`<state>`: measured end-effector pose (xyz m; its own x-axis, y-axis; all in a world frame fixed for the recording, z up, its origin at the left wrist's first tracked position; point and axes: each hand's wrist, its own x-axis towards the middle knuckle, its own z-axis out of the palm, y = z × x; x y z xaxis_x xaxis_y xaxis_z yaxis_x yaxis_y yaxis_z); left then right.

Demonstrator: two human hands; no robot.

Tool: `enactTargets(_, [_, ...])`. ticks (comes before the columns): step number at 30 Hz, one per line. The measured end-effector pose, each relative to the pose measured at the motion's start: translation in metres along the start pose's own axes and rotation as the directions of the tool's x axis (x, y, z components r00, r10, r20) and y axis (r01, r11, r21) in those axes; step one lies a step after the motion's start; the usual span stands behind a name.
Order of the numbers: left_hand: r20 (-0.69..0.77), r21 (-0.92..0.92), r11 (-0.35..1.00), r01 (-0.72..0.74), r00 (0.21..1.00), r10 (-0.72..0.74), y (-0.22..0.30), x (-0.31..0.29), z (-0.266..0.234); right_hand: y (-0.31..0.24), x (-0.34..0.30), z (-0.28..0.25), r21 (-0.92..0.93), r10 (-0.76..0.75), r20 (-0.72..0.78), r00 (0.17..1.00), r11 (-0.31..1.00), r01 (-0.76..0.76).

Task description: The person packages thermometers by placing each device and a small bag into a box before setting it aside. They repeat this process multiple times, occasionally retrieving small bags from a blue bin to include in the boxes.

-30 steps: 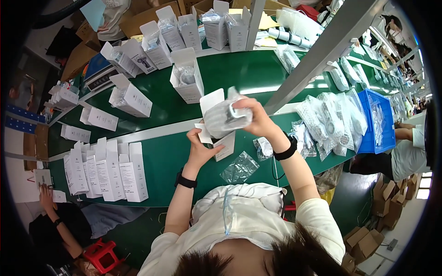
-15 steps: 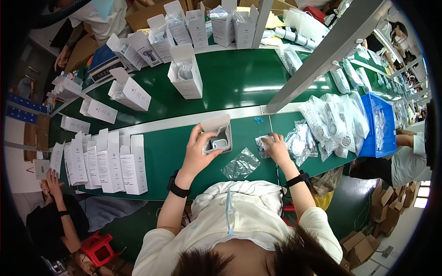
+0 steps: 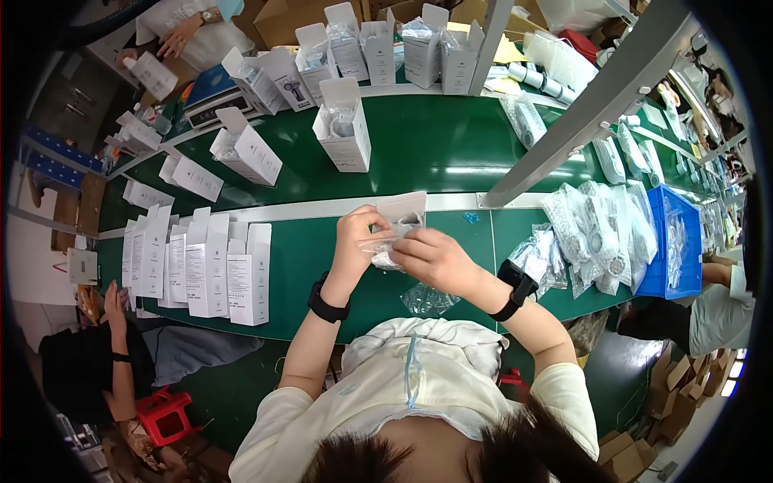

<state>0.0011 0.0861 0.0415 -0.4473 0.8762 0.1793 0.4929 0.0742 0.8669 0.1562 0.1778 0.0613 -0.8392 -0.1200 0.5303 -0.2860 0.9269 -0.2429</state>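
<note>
At the bench's near side, my two hands meet in front of a small white box (image 3: 403,207) with its flap raised. A small clear plastic bag (image 3: 375,244) with something pale in it is between them. My left hand (image 3: 353,240) is closed, its fingers pinching at the bag's edge beside the box. Curled over the bag from the other side is my right hand (image 3: 437,258), its fingertips near the box opening. The hands and bag hide most of the box and its contents. Below my right hand a flat clear bag (image 3: 429,299) lies on the green bench.
White cartons (image 3: 207,266) stand upright at the left. An open filled carton (image 3: 343,141) is on the far bench, with several more behind it. Small bagged parts (image 3: 538,256), larger bubble-wrap bags (image 3: 592,233) and a blue bin (image 3: 678,249) lie right. A metal post (image 3: 592,101) rises ahead.
My right hand has moved left from beside the small bagged parts to the box, bringing a small bag. My left hand has shifted from around the box to the bag. The view has moved slightly.
</note>
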Motion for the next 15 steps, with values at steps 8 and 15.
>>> enactTargets(8, [-0.135, 0.039, 0.999, 0.019, 0.991, -0.013, 0.006, -0.009, 0.018, -0.015, 0.002, 0.002, -0.301, 0.250, 0.460, 0.852, 0.947, -0.116])
enactTargets(15, [-0.077, -0.251, 0.959, 0.136, 0.984, -0.160, -0.005, -0.017, 0.005, 0.011, -0.018, 0.013, -0.132, -0.082, 0.002, 0.997, 0.988, 0.081])
